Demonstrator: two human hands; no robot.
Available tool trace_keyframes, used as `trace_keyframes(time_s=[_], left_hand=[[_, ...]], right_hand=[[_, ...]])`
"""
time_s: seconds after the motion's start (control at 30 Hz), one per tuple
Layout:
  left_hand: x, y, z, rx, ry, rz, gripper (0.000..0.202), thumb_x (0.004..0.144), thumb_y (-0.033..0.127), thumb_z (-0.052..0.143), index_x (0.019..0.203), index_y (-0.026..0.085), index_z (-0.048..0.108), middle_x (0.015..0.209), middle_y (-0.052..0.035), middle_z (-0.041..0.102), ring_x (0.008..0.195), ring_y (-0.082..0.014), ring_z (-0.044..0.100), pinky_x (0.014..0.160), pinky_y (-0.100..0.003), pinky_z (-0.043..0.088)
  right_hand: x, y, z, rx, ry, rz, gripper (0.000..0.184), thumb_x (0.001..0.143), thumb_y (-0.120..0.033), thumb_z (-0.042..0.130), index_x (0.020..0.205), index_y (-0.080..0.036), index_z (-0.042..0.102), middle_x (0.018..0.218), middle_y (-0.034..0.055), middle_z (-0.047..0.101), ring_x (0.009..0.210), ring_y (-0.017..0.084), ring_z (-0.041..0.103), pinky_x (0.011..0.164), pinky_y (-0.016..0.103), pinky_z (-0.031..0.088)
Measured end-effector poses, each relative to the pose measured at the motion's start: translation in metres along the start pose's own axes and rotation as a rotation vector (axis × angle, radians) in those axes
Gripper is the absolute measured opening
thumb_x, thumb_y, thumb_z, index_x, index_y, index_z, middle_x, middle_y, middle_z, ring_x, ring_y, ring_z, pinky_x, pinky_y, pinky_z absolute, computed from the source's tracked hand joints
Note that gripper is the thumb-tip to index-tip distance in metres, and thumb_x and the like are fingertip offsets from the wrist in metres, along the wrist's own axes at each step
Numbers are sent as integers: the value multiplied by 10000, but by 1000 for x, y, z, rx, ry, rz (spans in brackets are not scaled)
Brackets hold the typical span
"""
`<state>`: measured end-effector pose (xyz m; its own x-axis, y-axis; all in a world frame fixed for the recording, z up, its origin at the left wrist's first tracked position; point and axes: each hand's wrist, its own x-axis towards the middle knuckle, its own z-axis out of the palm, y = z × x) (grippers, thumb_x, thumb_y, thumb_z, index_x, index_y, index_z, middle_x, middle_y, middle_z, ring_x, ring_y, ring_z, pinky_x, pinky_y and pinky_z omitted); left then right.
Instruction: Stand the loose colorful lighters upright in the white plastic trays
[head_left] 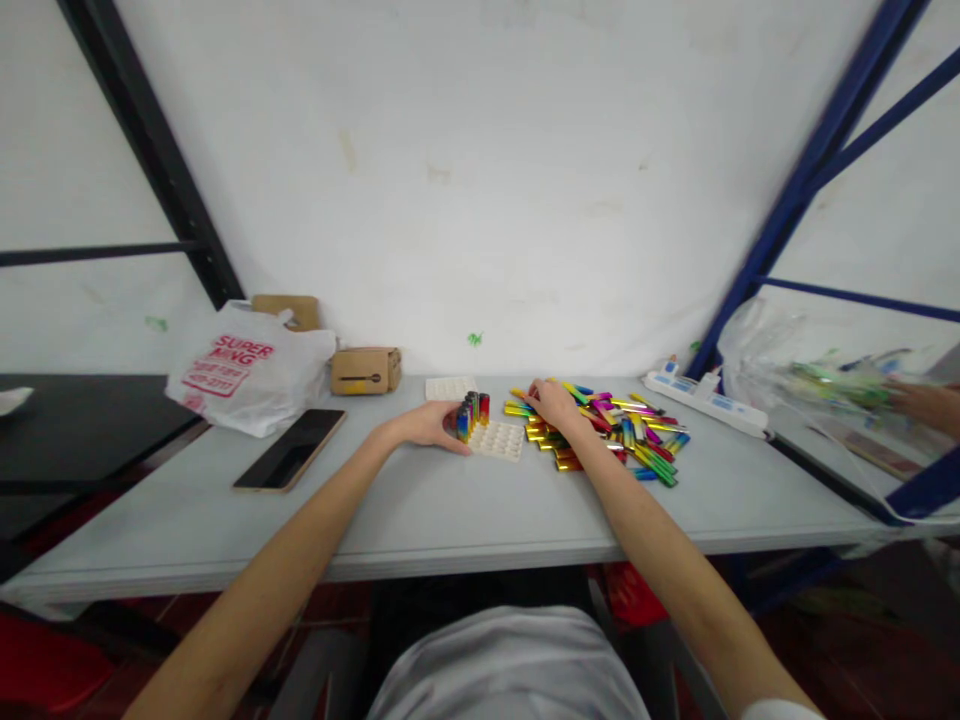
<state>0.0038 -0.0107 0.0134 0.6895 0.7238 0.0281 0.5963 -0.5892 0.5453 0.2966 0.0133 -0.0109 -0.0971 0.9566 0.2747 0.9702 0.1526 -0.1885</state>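
A heap of shiny, many-coloured lighters [626, 435] lies on the grey table [450, 510]. My right hand [553, 402] rests on the left side of the heap, fingers curled over the gold ones. A white tray with round holes [496, 440] sits left of the heap. Several lighters [472, 413] stand upright in its far left corner. My left hand [431, 425] lies against the tray's left side, fingers touching the standing lighters. Whether either hand grips a lighter is hidden.
A dark phone [291, 449] lies at the left, with a white plastic bag [247, 368] and a small cardboard box [365, 370] behind it. A second white tray [450, 387] lies by the wall. A white power strip [705, 397] sits right. Another person's hand [926, 403] shows at far right.
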Motion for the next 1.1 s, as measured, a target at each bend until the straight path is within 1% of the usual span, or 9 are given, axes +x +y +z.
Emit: trace_keyframes(time_s=[0.17, 0.3, 0.37, 0.5, 0.7, 0.83, 0.93, 1.0, 1.1], left_hand=[[0, 1, 0, 16, 11, -17, 717, 585, 631, 798, 1106, 172, 621, 875, -4, 601, 758, -175, 513, 647, -246, 390], [0, 1, 0, 34, 14, -29, 713, 579, 636, 799, 1089, 169, 624, 886, -9, 612, 778, -185, 525, 660, -251, 396], [-1, 2, 0, 17, 9, -23, 710, 586, 630, 799, 1098, 170, 624, 902, -13, 626, 791, -190, 537, 665, -252, 399], [-2, 4, -1, -6, 3, -15, 709, 590, 622, 798, 1112, 174, 628, 946, -18, 651, 827, -203, 561, 689, -260, 409], [-2, 3, -1, 18, 3, -37, 729, 590, 629, 794, 1132, 172, 625, 973, -28, 652, 840, -215, 564, 698, -268, 417], [0, 0, 0, 16, 7, -22, 743, 585, 623, 796, 1153, 175, 625, 956, -22, 646, 814, -204, 548, 685, -264, 411], [1, -2, 1, 18, 14, -13, 747, 582, 622, 796, 1161, 181, 624, 942, -14, 641, 813, -199, 545, 689, -260, 407], [1, -2, 1, 25, 17, -17, 733, 582, 625, 794, 1141, 179, 631, 915, -11, 635, 808, -199, 543, 682, -259, 403], [1, -2, 1, 14, 11, -15, 730, 583, 627, 795, 1133, 176, 630, 905, -13, 629, 796, -195, 539, 673, -259, 402]], right_hand=[[6, 6, 1, 56, -41, 43, 363, 952, -364, 591, 1248, -158, 633, 1080, 125, 723, 1008, 222, 659, 896, 285, 449], [6, 9, 5, 28, -63, -55, 280, 981, -311, 534, 1102, -138, 718, 1056, 141, 718, 1072, 229, 625, 941, 278, 421], [4, 8, 6, 31, -2, -96, 286, 999, -288, 493, 1068, -134, 723, 1067, 149, 703, 1079, 222, 615, 945, 272, 411], [-1, 2, -1, 161, 198, -78, 324, 1030, -282, 406, 1194, -139, 646, 1049, 140, 702, 965, 207, 645, 878, 278, 428], [-6, -12, -11, 646, 364, -59, 406, 938, -494, 513, 1100, -172, 700, 721, 30, 667, 649, 172, 564, 658, 273, 422], [-9, -20, -7, 1060, 275, -29, 474, 816, -621, 617, 874, -159, 702, 608, -4, 568, 537, 126, 433, 520, 248, 362], [-13, -29, -7, 1222, 223, -2, 513, 814, -687, 584, 721, -182, 604, 616, -10, 536, 536, 114, 450, 518, 240, 393], [-18, -37, -10, 1320, 173, 2, 534, 818, -723, 552, 725, -197, 551, 650, -8, 546, 567, 121, 511, 549, 243, 449], [-26, -48, -17, 1448, 35, -49, 515, 813, -731, 550, 865, -219, 545, 697, -19, 565, 573, 121, 546, 559, 253, 489]])
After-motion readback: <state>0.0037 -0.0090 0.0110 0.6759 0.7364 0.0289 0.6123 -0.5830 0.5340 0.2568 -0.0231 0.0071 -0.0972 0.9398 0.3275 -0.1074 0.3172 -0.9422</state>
